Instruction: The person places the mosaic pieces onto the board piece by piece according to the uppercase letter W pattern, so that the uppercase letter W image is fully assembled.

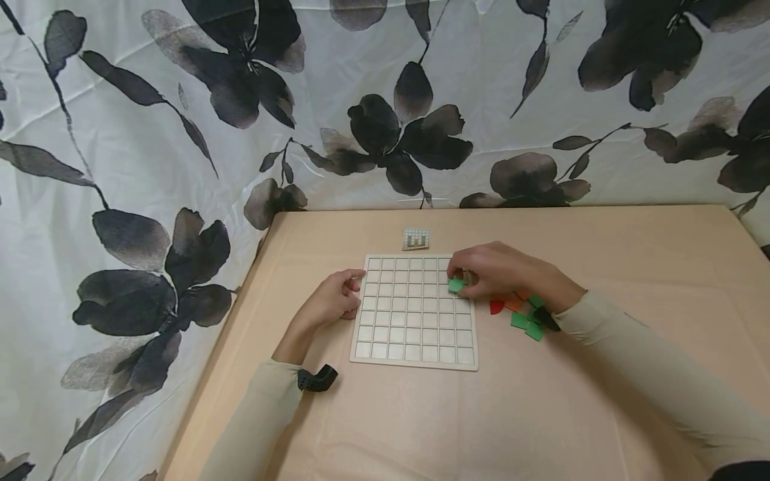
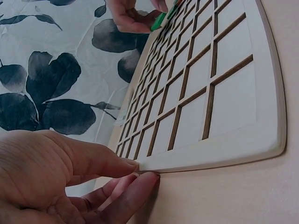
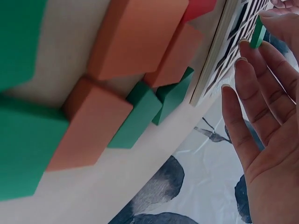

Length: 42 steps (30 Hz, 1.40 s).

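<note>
A white board with a grid of square cells (image 1: pixel 414 317) lies flat on the table. At its left edge my left hand (image 1: pixel 331 298) pinches the rim, thumb on top and a fingertip against the side, as the left wrist view shows. My right hand (image 1: pixel 499 268) is over the board's right part, holding a green tile (image 1: pixel 456 285) between thumb and fingers. In the right wrist view that green tile (image 3: pixel 257 32) stands on edge in the pinch, close to the grid. Whether it touches the board I cannot tell.
Right of the board lies a loose group of green tiles (image 1: pixel 533 331), orange tiles (image 3: pixel 138 39) and a red tile (image 1: pixel 496 306), partly under my right forearm. Behind the board sits a small card with a grid pattern (image 1: pixel 416 238). A floral cloth (image 1: pixel 385 100) hangs beyond the table.
</note>
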Motion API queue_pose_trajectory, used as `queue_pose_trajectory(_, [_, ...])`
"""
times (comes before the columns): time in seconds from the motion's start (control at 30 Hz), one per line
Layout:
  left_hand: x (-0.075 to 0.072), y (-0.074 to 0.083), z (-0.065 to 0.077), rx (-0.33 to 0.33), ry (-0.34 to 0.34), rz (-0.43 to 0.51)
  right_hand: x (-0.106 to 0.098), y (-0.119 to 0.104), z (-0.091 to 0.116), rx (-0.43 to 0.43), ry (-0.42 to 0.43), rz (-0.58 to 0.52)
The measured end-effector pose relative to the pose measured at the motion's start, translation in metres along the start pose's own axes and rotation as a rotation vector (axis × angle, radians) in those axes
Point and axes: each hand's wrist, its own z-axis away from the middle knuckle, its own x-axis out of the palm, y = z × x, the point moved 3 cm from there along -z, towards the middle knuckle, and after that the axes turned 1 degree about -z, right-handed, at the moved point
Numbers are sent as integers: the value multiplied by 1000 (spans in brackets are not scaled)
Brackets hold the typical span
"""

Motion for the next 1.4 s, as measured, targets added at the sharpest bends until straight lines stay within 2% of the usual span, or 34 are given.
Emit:
queue_pose_trajectory(0.37, [0, 0, 0, -8, 9, -6, 6, -5, -10, -53, 0, 27])
queue_pose_trajectory(0.63, [0, 0, 0, -8, 4, 6, 8, -7, -13, -52, -27, 25])
queue_pose_trajectory(0.9, [1, 0, 0, -12, 12, -2, 9, -7, -13, -75, -16, 53])
queue_pose_trajectory(1.13, [1, 0, -1, -16, 10, -5, 7, -5, -7, -31, -20, 32])
queue_pose_trajectory(1.4, [1, 0, -2, -12, 7, -8, 1, 7, 10, 37, -35, -33])
